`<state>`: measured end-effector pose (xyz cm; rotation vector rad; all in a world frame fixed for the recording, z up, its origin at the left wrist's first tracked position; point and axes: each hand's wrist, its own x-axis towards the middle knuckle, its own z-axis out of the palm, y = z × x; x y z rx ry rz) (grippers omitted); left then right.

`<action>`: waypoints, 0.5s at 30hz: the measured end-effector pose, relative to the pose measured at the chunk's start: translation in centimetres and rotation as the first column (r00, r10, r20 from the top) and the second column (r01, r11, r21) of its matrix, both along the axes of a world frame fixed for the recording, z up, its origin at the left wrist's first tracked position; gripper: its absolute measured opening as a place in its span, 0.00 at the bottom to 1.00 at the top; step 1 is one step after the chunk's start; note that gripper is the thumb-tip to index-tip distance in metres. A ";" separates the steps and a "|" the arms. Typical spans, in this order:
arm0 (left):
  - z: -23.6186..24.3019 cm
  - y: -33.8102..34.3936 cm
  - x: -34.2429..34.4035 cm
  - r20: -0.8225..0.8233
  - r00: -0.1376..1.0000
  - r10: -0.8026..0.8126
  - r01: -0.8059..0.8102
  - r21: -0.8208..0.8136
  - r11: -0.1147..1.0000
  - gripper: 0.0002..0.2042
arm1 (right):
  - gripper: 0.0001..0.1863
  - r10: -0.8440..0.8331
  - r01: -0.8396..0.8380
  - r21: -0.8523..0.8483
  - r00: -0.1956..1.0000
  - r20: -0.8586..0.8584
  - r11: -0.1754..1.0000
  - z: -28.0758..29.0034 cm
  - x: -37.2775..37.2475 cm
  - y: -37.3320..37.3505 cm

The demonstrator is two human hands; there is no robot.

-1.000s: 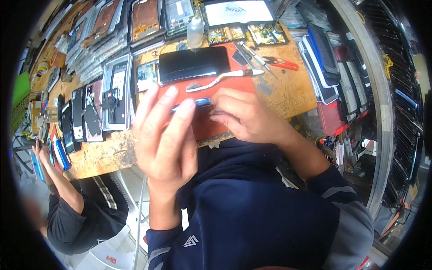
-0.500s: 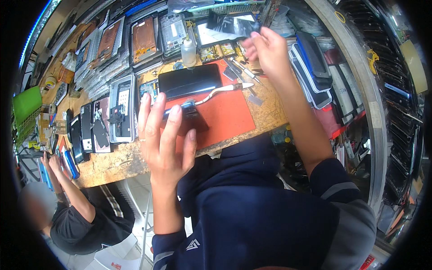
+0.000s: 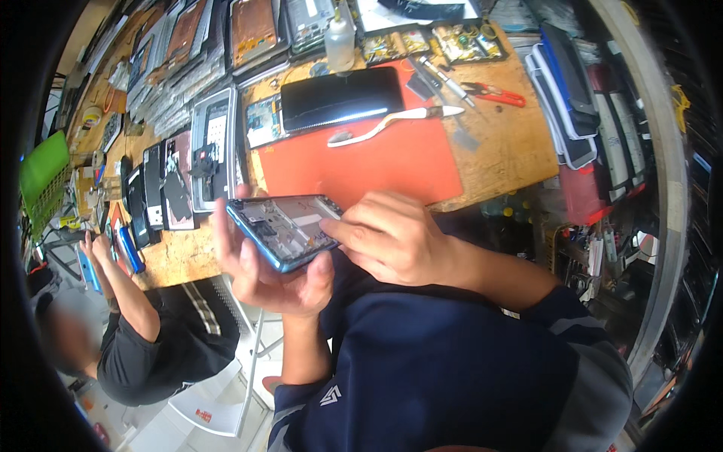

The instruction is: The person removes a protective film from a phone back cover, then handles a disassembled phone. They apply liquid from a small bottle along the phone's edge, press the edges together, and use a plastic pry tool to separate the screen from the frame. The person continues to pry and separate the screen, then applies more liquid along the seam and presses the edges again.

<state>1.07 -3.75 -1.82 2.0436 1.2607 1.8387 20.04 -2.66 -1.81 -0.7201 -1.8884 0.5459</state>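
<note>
My left hand (image 3: 275, 282) holds an opened smartphone (image 3: 290, 226) from below, fingers along one side and thumb at the near edge. The phone has a blue rim, and its grey inner frame with small parts faces up. My right hand (image 3: 395, 237) has its fingers bunched against the phone's inside near its right end. Whether something small is pinched between them is hidden. Behind the hands lies an orange-red work mat (image 3: 369, 169). A dark-screened phone or tablet (image 3: 343, 98) rests on it, with a white-handled brush (image 3: 399, 122) in front.
Right of the mat are a pen-like tool (image 3: 448, 83) and red-handled pliers (image 3: 495, 94). A clear bottle (image 3: 340, 41) stands behind. A black piece (image 3: 422, 9) lies on a white panel. Device frames (image 3: 215, 147) line the left; another person (image 3: 135, 301) sits there.
My right hand has let go of the dark thin piece at the back and come down to the phone. My left hand has tilted the phone so its inside shows.
</note>
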 end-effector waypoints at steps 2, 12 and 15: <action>-1.3 -1.6 -0.7 0.222 0.972 -0.077 0.103 -0.107 0.989 0.43 | 0.26 -0.017 0.017 0.023 1.000 -0.006 1.000 -0.5 -1.1 -0.7; -2.9 -1.5 -3.7 0.780 0.622 -0.067 0.443 -0.280 0.852 0.37 | 0.10 -0.016 0.018 -0.292 1.000 0.008 0.956 -0.4 0.5 3.0; -1.9 1.2 -2.3 0.860 0.491 -0.139 0.584 -0.207 0.785 0.37 | 0.08 0.016 0.012 -0.244 0.994 0.110 0.970 -0.8 0.3 4.0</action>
